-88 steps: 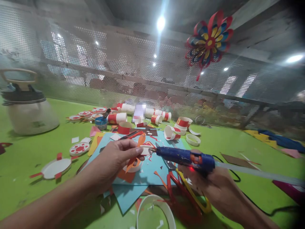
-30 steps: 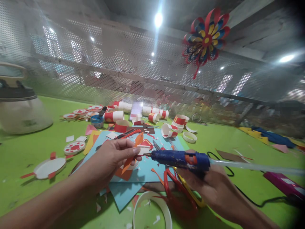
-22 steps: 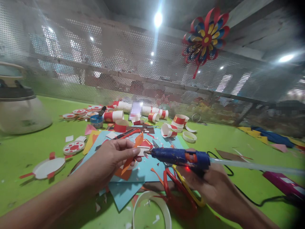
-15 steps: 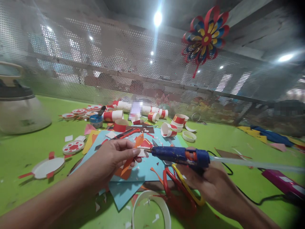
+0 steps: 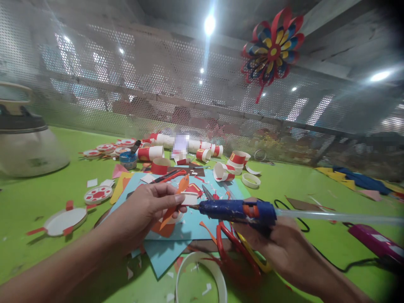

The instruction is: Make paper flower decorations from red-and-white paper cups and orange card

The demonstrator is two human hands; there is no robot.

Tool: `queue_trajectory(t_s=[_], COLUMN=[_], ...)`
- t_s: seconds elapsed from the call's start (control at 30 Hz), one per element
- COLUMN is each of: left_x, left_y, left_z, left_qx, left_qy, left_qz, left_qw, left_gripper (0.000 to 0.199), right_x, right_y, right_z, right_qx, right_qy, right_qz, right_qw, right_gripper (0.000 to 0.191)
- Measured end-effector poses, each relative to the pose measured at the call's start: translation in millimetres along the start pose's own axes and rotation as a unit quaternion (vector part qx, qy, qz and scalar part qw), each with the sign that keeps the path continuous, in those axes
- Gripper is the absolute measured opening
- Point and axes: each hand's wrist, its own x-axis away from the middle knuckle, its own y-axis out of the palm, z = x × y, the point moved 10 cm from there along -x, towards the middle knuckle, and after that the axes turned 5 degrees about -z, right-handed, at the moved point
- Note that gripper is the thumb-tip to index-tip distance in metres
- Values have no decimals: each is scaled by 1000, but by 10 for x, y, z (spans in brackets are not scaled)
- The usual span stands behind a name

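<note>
Between thumb and fingers, my left hand [image 5: 151, 208] pinches a small white paper piece [image 5: 190, 198] together with an orange paper strip [image 5: 183, 184]. My right hand [image 5: 277, 240] is wrapped round a blue glue gun [image 5: 236, 210] with a long clear glue stick out of its back. The gun's nozzle is beside the lower edge of the white piece, close to my left fingertips. Red-handled scissors [image 5: 222, 252] and a yellow handle [image 5: 252, 250] lie below the gun, partly hidden by my right hand. Light blue paper [image 5: 195, 225] lies under my hands.
A white ring [image 5: 222, 273] is at the near edge. Cut cups [image 5: 221, 171] and a blue jar [image 5: 128, 159] stand farther back. Paper discs [image 5: 65, 221] lie left, near a large pale container [image 5: 28, 147]. A magenta device [image 5: 375, 240] with a black cord is at right.
The glue gun and its nozzle have moved slightly down and left, from the white piece's face to its lower edge. More of the white piece shows. My left hand has hardly moved.
</note>
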Motion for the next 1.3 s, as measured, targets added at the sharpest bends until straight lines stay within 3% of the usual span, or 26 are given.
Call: queue_trajectory(t_s=[0.1, 0.2, 0.37, 0.43, 0.6, 0.87, 1.1, 1.3], left_x=[-8, -4, 15, 15, 41, -17, 7, 11], left_y=[-27, -61, -72, -34, 15, -71, -15, -5], left_z=[9, 8, -24, -49, -102, -113, -84, -107], left_qx=[-8, -10, -3, 10, 38, 21, 24, 13], left_qy=[1, -4, -27, -39, -73, -41, -41, -58], left_qz=[14, 33, 47, 37, 47, 59, 44, 50], left_qw=[1000, 999, 999, 999, 995, 997, 998, 997], left_gripper=[13, 15, 18, 18, 23, 17, 18, 20], right_x=[12, -3, -69, -109, -242, -460, -535, -516], right_y=[-41, -253, -751, -893, -996, -651, -536, -569], right_z=[24, 159, 728, 1020, 1556, 2232, 2400, 2409], right_qx=[-14, -13, 51, 104, 169, 220, 225, 221], right_qy=[2, 19, 101, 159, 217, 282, 277, 252], right_qz=[14, 106, 287, 304, 257, 111, 58, 64], right_qw=[1000, 994, 951, 934, 926, 927, 932, 940], right_gripper=[34, 38, 43, 51, 36, 24, 26, 27])
